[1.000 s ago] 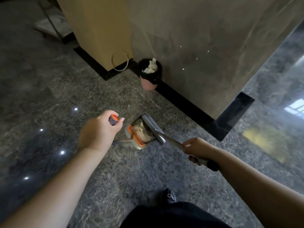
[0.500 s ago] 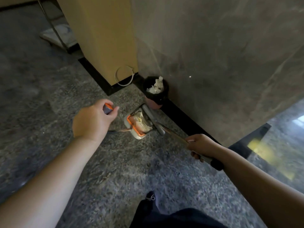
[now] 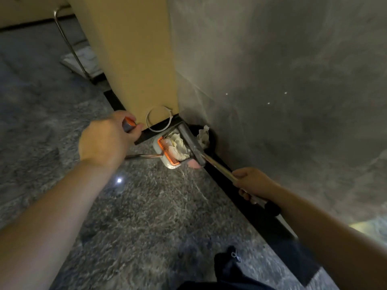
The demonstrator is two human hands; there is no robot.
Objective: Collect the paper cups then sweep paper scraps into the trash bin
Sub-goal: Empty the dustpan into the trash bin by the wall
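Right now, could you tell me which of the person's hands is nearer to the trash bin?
Right. The right hand grips the broom handle just below and right of the trash bin by the wall; the left hand holds the dustpan handle farther off, across the dustpan.

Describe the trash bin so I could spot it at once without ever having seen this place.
Find the corner where the tan pillar meets the grey marble wall. At its foot, on the floor against the black baseboard, stands the bin, partly hidden behind the broom and dustpan. It is small and pink with a black liner, white crumpled paper sticking out on top.
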